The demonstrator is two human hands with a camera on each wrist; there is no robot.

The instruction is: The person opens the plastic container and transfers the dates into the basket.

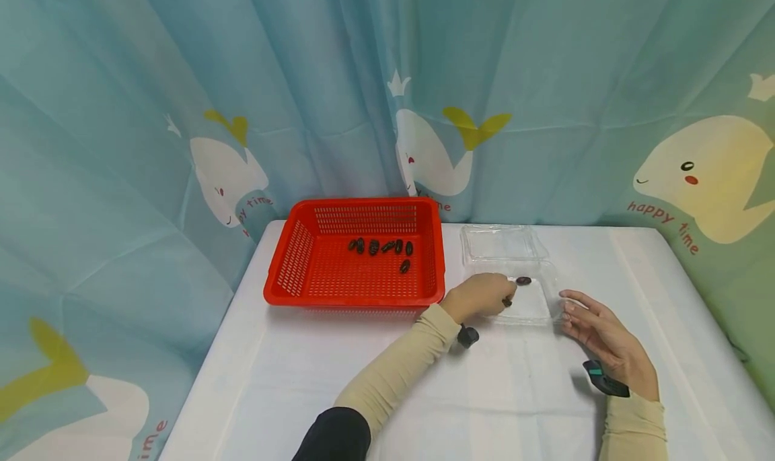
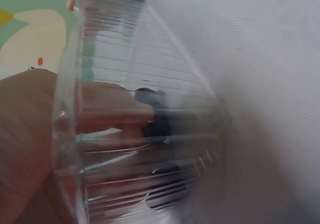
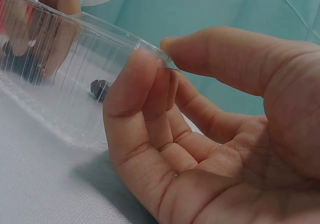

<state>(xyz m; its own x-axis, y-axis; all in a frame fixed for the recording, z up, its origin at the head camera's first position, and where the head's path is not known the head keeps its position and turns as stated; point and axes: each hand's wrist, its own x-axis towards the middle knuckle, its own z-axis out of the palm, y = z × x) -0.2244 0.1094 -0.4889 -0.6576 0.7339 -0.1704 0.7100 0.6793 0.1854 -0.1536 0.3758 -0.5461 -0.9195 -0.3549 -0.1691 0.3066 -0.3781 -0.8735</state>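
Note:
A clear plastic clamshell box (image 1: 522,322) lies on the table with its lid (image 1: 502,243) folded back. My left hand (image 1: 482,294) reaches into its base, fingers down, pinching a dark wrinkled date (image 1: 507,303). Another date (image 1: 523,280) lies in the box, just beyond those fingertips. In the left wrist view, dark dates (image 2: 166,186) show blurred through the ribbed wall. At the box's right side, my right hand (image 1: 605,336) holds the rim corner between thumb and fingers, as the right wrist view shows.
Left of the box stands a red plastic basket (image 1: 357,301) with several dates (image 1: 374,247) on its floor. Both are on a white-covered table (image 1: 339,373). Behind it hangs a blue curtain (image 1: 339,77) with whale prints.

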